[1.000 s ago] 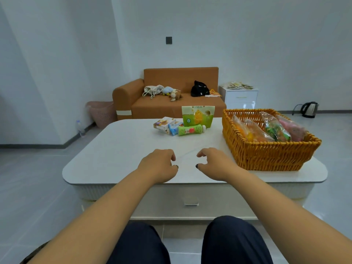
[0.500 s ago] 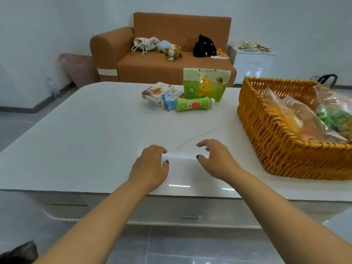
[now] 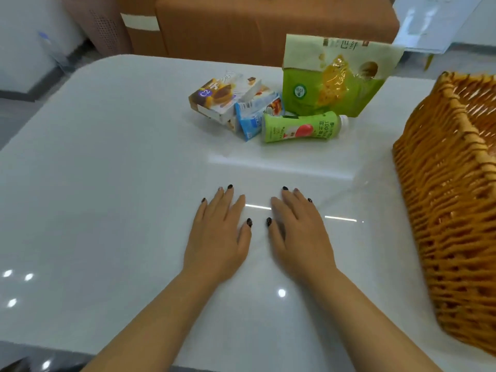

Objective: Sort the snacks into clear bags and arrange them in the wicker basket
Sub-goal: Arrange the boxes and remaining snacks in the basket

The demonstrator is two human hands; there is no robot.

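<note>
Resting flat on the table (image 3: pixel 107 183), the left hand (image 3: pixel 217 237) and right hand (image 3: pixel 300 237) lie straight-fingered, holding nothing. Best reach to the far edge and grip the bottle (image 3: pixel 300 128) round its middle.

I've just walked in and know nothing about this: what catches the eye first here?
Two hands, left hand and right hand, lie flat and side by side on the white table. Beyond them sits a snack cluster led by a green pouch, and a wicker basket stands at the right.
</note>
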